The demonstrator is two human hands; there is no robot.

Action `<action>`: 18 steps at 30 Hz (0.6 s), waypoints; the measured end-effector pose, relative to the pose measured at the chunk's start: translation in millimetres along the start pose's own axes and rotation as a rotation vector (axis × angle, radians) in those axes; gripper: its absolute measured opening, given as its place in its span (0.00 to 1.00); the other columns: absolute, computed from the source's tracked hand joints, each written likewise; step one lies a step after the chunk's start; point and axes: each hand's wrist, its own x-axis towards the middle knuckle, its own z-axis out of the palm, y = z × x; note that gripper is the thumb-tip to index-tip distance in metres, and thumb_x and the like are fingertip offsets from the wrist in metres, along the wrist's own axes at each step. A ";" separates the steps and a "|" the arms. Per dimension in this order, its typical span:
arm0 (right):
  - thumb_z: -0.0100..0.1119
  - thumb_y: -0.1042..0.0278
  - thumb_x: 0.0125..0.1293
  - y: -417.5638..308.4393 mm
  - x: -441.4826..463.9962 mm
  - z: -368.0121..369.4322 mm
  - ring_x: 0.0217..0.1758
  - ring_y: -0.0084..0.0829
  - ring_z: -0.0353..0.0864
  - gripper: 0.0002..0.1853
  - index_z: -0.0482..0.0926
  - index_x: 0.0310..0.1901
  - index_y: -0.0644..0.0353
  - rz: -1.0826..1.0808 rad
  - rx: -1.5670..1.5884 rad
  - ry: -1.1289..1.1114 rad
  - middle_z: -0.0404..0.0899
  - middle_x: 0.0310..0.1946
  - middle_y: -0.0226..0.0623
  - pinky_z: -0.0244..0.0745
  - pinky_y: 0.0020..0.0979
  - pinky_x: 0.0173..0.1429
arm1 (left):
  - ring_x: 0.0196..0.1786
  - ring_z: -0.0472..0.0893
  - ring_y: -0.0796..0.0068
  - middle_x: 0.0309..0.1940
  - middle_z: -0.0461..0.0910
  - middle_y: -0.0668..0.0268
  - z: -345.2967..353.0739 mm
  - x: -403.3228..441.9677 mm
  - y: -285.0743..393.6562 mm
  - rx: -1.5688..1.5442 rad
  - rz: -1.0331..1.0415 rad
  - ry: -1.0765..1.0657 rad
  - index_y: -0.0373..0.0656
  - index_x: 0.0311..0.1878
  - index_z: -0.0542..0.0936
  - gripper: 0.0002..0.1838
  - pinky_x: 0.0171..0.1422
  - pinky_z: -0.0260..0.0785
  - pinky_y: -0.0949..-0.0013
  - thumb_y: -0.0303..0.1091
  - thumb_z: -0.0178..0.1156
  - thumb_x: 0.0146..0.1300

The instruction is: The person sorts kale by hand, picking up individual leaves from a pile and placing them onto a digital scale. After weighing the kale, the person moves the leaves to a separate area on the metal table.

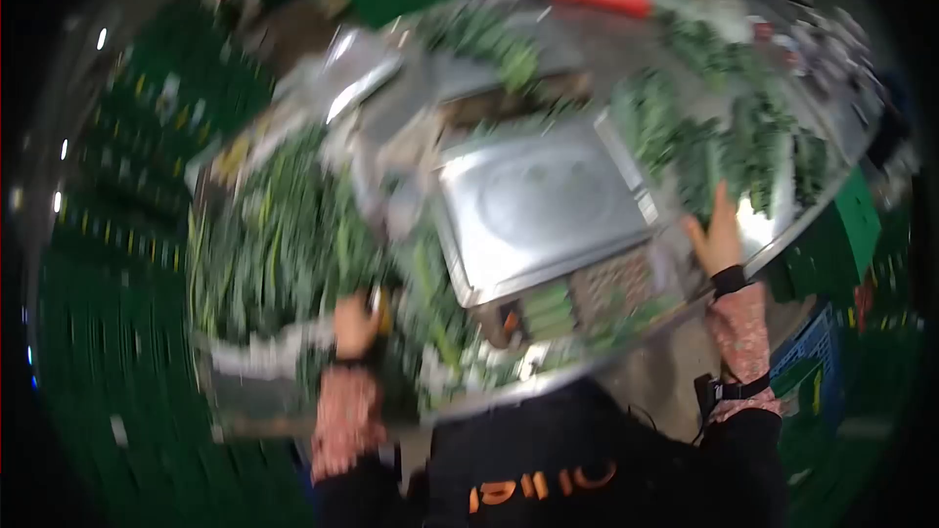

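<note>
Left hand (pixel 356 328): among greens (pixel 279 225), cannot tell whether gripping.
Right hand (pixel 720 235): spread, by leaves (pixel 698 161), near table edge (pixel 785 243).
Tray (pixel 543 203): lies between hands.

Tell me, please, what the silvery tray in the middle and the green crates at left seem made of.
Tray: probably metal, smooth and shiny, judging by its grey sheen and bright highlights.
Crates: likely plastic, matte, given their uniform colour and slotted walls, though blur leaves this open.
</note>
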 end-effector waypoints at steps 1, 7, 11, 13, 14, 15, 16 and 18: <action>0.59 0.60 0.57 -31.4 1.9 -15.0 0.51 0.47 0.71 0.39 0.51 0.67 0.60 -0.105 0.081 -0.005 0.67 0.50 0.53 0.70 0.38 0.50 | 0.37 0.77 0.51 0.32 0.79 0.50 4.2 -2.1 -4.4 0.000 0.094 0.155 0.41 0.41 0.79 0.19 0.41 0.69 0.54 0.45 0.60 0.51; 0.53 0.73 0.61 -263.8 -29.3 -6.7 0.40 0.31 0.77 0.17 0.72 0.52 0.60 -0.393 0.836 -0.318 0.77 0.39 0.39 0.73 0.27 0.41 | 0.52 0.73 0.48 0.43 0.77 0.50 -14.5 -21.9 -5.2 -0.170 0.202 0.043 0.41 0.51 0.76 0.28 0.53 0.67 0.58 0.49 0.62 0.50; 0.54 0.70 0.62 -393.2 -42.1 42.1 0.48 0.29 0.74 0.20 0.69 0.56 0.61 -0.527 0.894 -0.616 0.73 0.44 0.39 0.72 0.26 0.47 | 0.66 0.60 0.50 0.58 0.69 0.58 -28.7 -54.4 -18.5 -0.277 0.298 0.000 0.43 0.55 0.73 0.26 0.68 0.49 0.48 0.44 0.60 0.55; 0.59 0.60 0.59 -438.4 -35.6 89.2 0.53 0.41 0.71 0.28 0.66 0.58 0.65 -0.542 0.702 -0.342 0.69 0.50 0.48 0.68 0.34 0.54 | 0.67 0.60 0.53 0.59 0.68 0.58 -41.3 -70.3 -30.5 -0.477 0.294 0.034 0.43 0.54 0.74 0.22 0.69 0.46 0.49 0.40 0.58 0.58; 0.62 0.51 0.54 -462.7 -30.9 98.8 0.55 0.48 0.68 0.39 0.61 0.60 0.69 -0.469 0.618 -0.319 0.65 0.52 0.56 0.64 0.38 0.58 | 0.66 0.61 0.54 0.59 0.69 0.58 -48.7 -75.5 -41.0 -0.524 0.290 0.061 0.42 0.54 0.74 0.21 0.68 0.50 0.53 0.38 0.58 0.58; 0.64 0.42 0.48 -480.9 -26.1 116.0 0.58 0.54 0.63 0.51 0.51 0.65 0.69 -0.461 0.487 -0.282 0.62 0.53 0.64 0.60 0.41 0.60 | 0.65 0.63 0.55 0.58 0.70 0.57 -56.5 -78.5 -51.2 -0.572 0.285 0.087 0.42 0.53 0.74 0.20 0.67 0.53 0.57 0.37 0.57 0.58; 0.64 0.40 0.46 -498.7 -25.3 127.8 0.58 0.57 0.61 0.55 0.46 0.66 0.67 -0.390 0.403 -0.347 0.60 0.53 0.66 0.60 0.43 0.61 | 0.62 0.67 0.57 0.55 0.72 0.56 -66.4 -79.5 -62.9 -0.658 0.280 0.135 0.40 0.52 0.74 0.18 0.64 0.59 0.63 0.32 0.57 0.58; 0.66 0.34 0.40 -525.2 -29.8 148.2 0.58 0.62 0.59 0.64 0.37 0.68 0.63 -0.247 0.211 -0.513 0.56 0.55 0.69 0.59 0.46 0.61 | 0.56 0.73 0.59 0.51 0.75 0.56 -85.1 -70.3 -84.7 -0.668 0.229 0.208 0.39 0.52 0.74 0.18 0.58 0.64 0.66 0.31 0.57 0.58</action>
